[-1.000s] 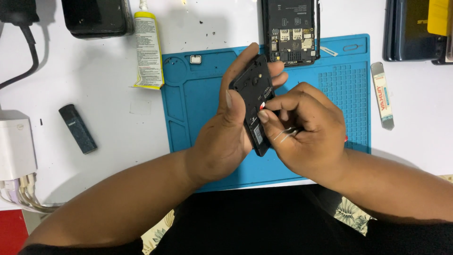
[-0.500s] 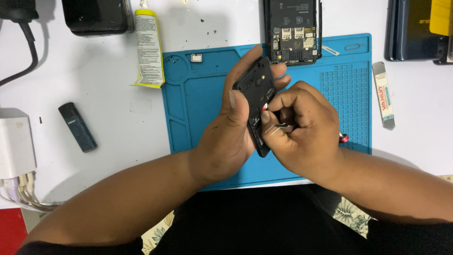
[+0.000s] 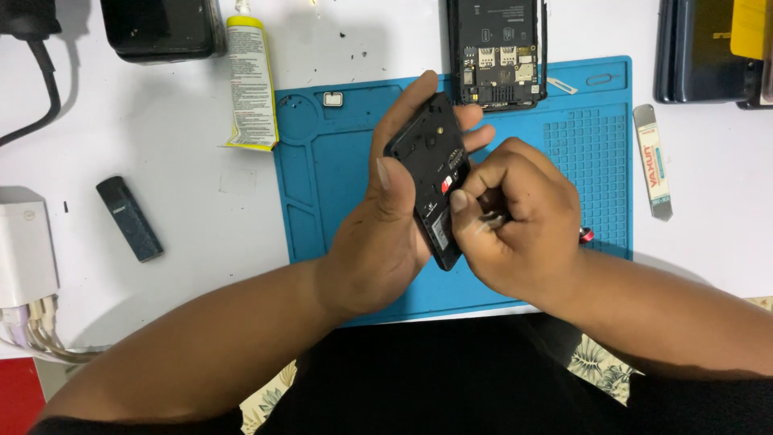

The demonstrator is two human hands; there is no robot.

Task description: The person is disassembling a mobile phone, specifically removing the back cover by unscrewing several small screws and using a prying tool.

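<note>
My left hand (image 3: 382,234) grips a black phone body (image 3: 431,173) with its back cover off, held tilted above the blue work mat (image 3: 338,161). The thumb lies along the phone's left edge and the fingers wrap behind it. My right hand (image 3: 515,221) is curled into a fist against the phone's right side, thumb pressing on its lower half. It seems to hold a small tool with a red end (image 3: 586,234) showing past the palm.
A second opened phone (image 3: 495,48) lies at the mat's top edge. A glue tube (image 3: 250,80), a black stick (image 3: 129,217), a white charger (image 3: 24,250), a flat metal pry tool (image 3: 654,161) and dark phones (image 3: 708,48) lie on the white table.
Both hands and the phone have shifted slightly upward on the mat. The right thumb has moved a little on the phone's lower part.
</note>
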